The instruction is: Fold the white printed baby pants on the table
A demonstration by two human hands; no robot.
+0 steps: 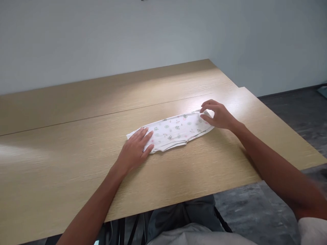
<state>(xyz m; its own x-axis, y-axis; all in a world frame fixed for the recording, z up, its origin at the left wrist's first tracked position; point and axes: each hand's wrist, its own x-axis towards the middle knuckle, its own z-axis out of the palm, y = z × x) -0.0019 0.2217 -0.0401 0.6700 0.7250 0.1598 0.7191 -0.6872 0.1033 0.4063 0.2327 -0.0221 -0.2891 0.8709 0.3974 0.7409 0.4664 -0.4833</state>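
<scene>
A small white cloth [176, 131] with tiny printed figures lies folded into a long strip on the wooden table [76, 163]. My left hand [135, 149] rests flat on the cloth's left end, fingers stretched out and together. My right hand [217, 115] is at the cloth's right end, fingers curled, pinching the fabric's edge between thumb and fingertips.
The table runs back to a pale wall, with a seam across its middle. Its right edge drops to a grey floor [293, 112]. A dark chair frame [133, 228] and my grey-clad lap [189, 217] show below the front edge.
</scene>
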